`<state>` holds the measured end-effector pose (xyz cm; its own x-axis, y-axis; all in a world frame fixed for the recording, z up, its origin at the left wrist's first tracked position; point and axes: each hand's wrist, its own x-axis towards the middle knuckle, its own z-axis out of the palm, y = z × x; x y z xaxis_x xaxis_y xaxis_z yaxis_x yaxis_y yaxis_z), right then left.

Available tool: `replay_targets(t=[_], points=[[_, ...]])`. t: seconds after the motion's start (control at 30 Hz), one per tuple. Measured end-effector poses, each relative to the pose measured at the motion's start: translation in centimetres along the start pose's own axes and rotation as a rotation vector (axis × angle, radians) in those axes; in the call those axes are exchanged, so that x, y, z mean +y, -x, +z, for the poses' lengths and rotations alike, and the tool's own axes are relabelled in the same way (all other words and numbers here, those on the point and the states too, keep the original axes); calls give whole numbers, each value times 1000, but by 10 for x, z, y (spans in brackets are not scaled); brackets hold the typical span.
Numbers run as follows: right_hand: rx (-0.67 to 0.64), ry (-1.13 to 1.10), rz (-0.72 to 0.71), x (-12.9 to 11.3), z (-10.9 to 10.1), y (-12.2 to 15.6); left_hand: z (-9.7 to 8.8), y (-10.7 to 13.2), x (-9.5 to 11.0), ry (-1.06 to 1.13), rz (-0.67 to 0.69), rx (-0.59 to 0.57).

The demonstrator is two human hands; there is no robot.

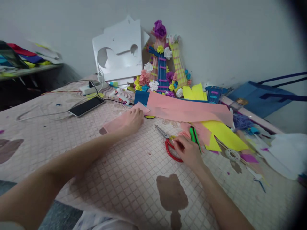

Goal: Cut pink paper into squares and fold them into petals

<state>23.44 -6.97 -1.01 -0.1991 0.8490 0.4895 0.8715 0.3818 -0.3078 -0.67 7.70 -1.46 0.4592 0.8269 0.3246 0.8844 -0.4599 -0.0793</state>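
Observation:
My left hand (pixel 133 120) is closed with bent fingers on a strip of pink paper (pixel 115 124), which lies on the table. Most of the grip is hidden behind the knuckles. A pair of scissors (pixel 170 153) with red handles lies with its blades apart from the left hand, pointing up and to the left. Around its handle my right hand (pixel 188 150) has its fingers curled. Just beyond that hand is a green utility knife (pixel 195 138). A long sheet of pink paper (pixel 187 108) stretches across the back, over yellow paper (pixel 223 132).
A glue gun (pixel 121 95), a phone (pixel 86 106) and a power strip (pixel 92 88) with cables are at the left. Decorated paper guitars (pixel 162 73) and a white foam board (pixel 117 51) lean on the wall. A tape roll (pixel 232 154) and scraps are at the right.

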Motion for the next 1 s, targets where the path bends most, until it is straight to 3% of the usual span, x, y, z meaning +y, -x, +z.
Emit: replay_targets(t=[0.13, 0.27, 0.43, 0.47, 0.57, 0.63, 0.73, 0.87, 1.0], points=[[14, -35, -29, 1, -1, 3, 9, -21, 0, -12, -11, 3], [33, -38, -27, -1, -3, 5, 12, -26, -13, 18, 35, -17], [-8, -98, 28, -3, -5, 4, -10, -5, -20, 107, 123, 50], [-14, -123, 49, -4, -4, 3, -17, 5, -18, 150, 183, 77], [-18, -196, 101, -5, 1, 3, -36, 44, -10, 474, 611, 244], [-43, -227, 75, -9, 5, 4, -45, 70, -4, 588, 859, 192], [-145, -240, -50, -19, 10, 7, -50, 96, 0, 656, 1016, 81], [-300, -229, -198, -32, 14, 9, -48, 109, -8, 687, 931, -7], [-308, -160, -278, -34, 23, 11, -44, 113, -30, 643, 647, -29]])
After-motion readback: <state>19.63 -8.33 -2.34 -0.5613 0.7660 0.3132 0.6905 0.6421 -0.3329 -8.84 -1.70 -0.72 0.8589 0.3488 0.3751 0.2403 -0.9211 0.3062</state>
